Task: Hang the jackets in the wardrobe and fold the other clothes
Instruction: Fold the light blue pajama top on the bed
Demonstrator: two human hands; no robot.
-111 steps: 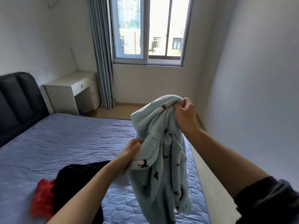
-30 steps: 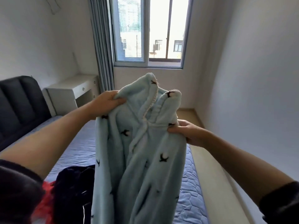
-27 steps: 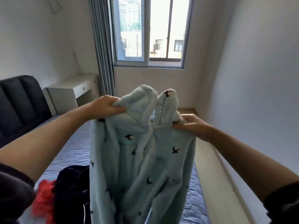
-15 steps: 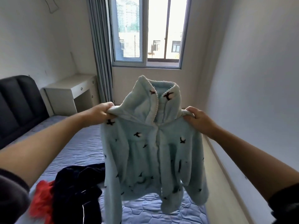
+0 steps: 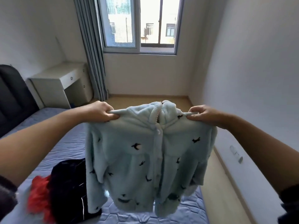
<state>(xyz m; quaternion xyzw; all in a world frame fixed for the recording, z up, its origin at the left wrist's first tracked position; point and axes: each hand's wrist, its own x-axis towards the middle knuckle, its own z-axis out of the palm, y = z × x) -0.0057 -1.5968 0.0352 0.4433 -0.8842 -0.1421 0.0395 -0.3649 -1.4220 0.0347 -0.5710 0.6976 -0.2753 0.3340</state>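
Observation:
A light blue fleece jacket [image 5: 145, 159] with small dark bird prints hangs spread out in front of me, buttoned front facing me. My left hand [image 5: 100, 113] pinches its left shoulder and my right hand [image 5: 200, 114] pinches its right shoulder. Its hem dangles just above the blue quilted bed [image 5: 68, 143]. A dark navy garment [image 5: 68, 188] and a red one [image 5: 38, 193] lie on the bed at lower left. No wardrobe is in view.
A white desk [image 5: 61, 81] stands by the grey curtain [image 5: 92, 50] and window [image 5: 139, 25]. A black headboard [image 5: 13, 97] is at left. A strip of wooden floor [image 5: 218, 183] runs between the bed and the right wall.
The bunched jacket has been opened out and is held by both shoulders. Since half a second ago my hands have lowered it and pulled further apart.

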